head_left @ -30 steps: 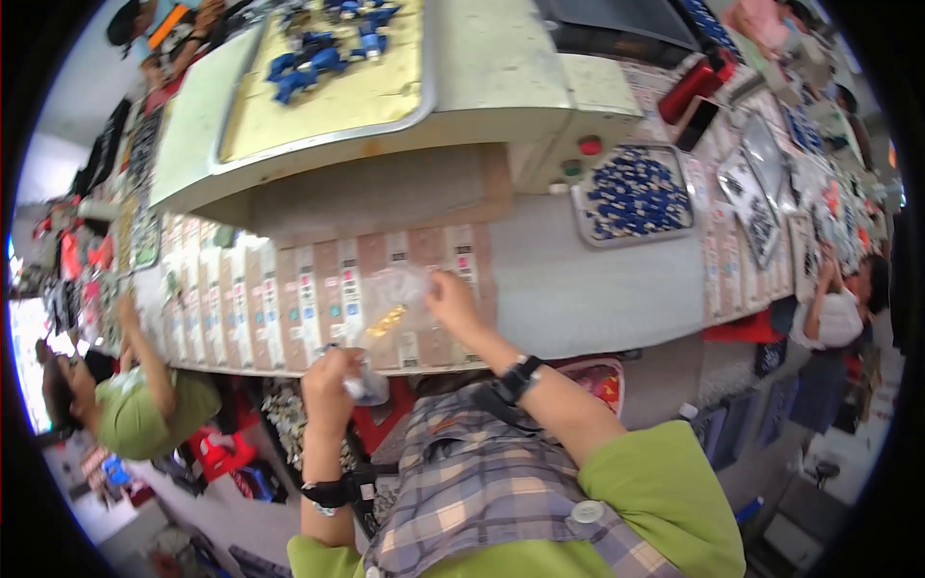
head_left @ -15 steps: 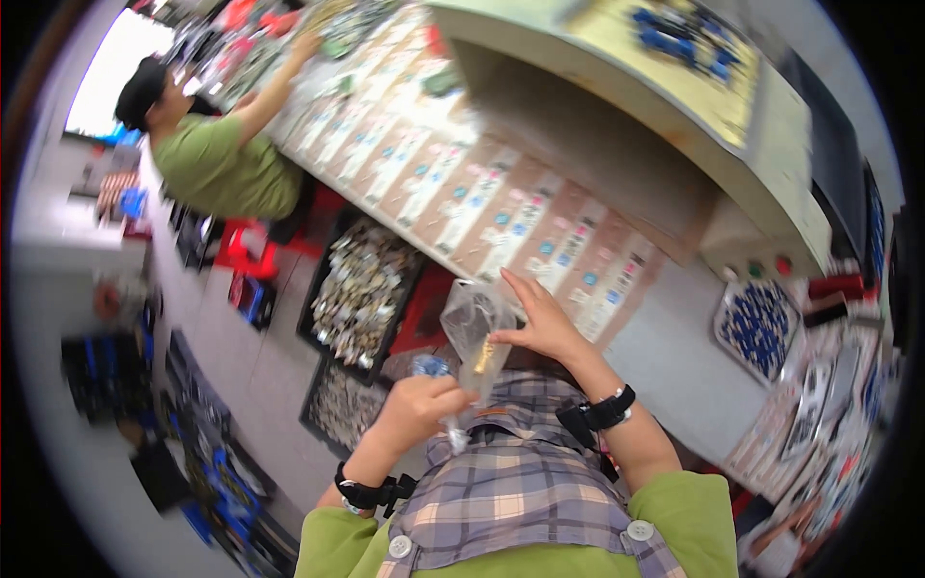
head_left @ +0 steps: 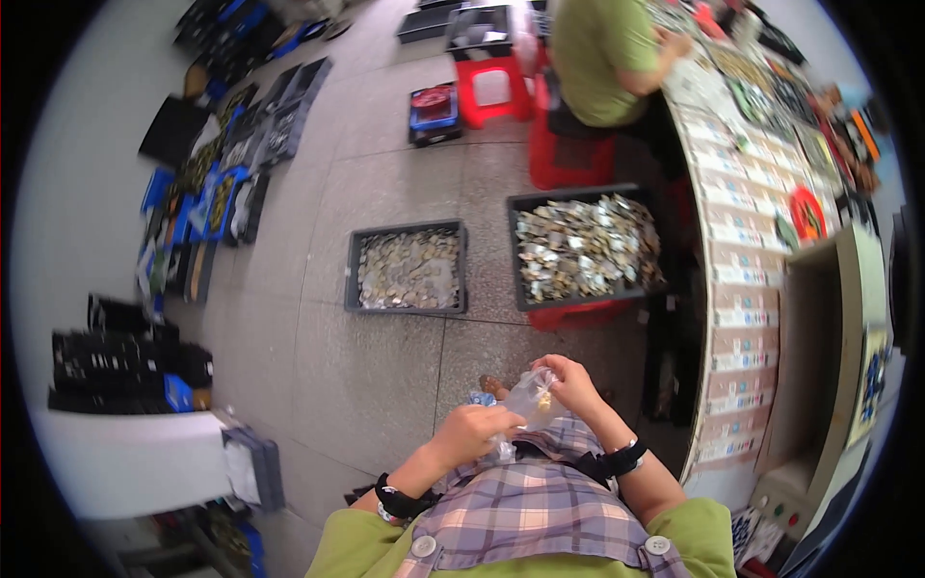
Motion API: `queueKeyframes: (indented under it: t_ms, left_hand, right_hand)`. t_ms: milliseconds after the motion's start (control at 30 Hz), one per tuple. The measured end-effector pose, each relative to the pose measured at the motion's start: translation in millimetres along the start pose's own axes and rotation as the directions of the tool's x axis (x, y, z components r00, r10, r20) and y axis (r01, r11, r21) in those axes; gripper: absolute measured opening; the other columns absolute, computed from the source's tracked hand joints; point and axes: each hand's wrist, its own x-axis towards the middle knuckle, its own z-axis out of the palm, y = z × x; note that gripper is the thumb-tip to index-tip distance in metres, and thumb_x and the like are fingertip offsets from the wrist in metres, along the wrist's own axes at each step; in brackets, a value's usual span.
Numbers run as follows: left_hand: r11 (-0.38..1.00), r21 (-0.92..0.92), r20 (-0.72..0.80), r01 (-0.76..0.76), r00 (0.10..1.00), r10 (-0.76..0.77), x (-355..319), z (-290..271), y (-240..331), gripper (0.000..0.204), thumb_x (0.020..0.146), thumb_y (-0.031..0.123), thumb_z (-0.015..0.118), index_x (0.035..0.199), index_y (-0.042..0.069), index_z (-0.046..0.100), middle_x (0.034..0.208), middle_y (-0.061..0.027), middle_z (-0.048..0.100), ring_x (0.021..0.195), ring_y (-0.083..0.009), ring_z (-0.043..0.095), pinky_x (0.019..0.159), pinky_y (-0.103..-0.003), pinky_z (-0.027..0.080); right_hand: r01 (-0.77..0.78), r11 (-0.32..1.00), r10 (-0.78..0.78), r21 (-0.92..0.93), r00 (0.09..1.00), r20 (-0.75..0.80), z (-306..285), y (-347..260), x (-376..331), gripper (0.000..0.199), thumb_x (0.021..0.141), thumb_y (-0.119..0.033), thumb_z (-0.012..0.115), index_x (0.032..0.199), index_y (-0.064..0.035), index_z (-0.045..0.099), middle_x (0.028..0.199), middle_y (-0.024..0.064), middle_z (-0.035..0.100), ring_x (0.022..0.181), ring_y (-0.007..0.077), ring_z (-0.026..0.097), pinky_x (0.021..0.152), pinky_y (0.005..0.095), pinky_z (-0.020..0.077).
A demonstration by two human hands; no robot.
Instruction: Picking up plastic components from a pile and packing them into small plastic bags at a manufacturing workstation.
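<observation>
A clear plastic bag (head_left: 525, 397) with a small gold-coloured piece (head_left: 545, 400) inside hangs between my hands, in front of my apron. My right hand (head_left: 574, 387) pinches the bag near its upper right edge. My left hand (head_left: 470, 433) is closed on the bag's lower left side. Crumpled clear plastic (head_left: 502, 448) sticks out below the left fingers, and a bit of blue-and-white wrapping (head_left: 482, 398) shows just above them. How the left fingers grip is partly hidden.
Ahead on the floor stands a grey crate (head_left: 351, 279) of small packets. A fuller black crate (head_left: 514, 260) sits on a red stool beside the long worktable (head_left: 708, 462). A person in green (head_left: 602, 67) works at its far end. Bins (head_left: 289, 106) line the left.
My view has swung left from the worktable toward the floor crates. The right hand, spread against the bag before, now pinches it. The left hand still holds on.
</observation>
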Motion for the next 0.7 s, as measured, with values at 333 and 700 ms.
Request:
queueKeyframes:
  t_ms: [333,700]
  left_hand:
    - [0.783,-0.435,-0.508,0.446,0.597,-0.622,-111.6,-105.0,-94.3,0.007,0.079,0.009,0.063,0.085,0.005,0.064,0.078,-0.0086,0.063,0.07,-0.0212,0.062,0.062,-0.029,0.046]
    - [0.642,-0.532,-0.645,0.552,0.228,-0.73,-198.5,-210.8,-180.5,0.009,0.08,0.01,0.063,0.084,0.001,0.064,0.071,-0.0054,0.062,0.064,-0.0103,0.056,0.058,-0.024,0.043]
  right_hand:
    - [0.142,0.948,-0.289,0.284,0.753,0.59,135.8,-148.0,115.1,0.047,0.081,-0.016,0.059,0.124,-0.0065,0.044,0.114,0.0141,0.052,0.103,0.0234,0.052,0.088,0.0313,0.0408]
    - [0.502,0.827,-0.477,0.251,0.393,0.786,318.5,-249.8,241.8,0.031,0.077,-0.01,0.057,0.108,-0.0077,0.052,0.101,0.0125,0.058,0.092,0.0326,0.056,0.076,0.041,0.0455]
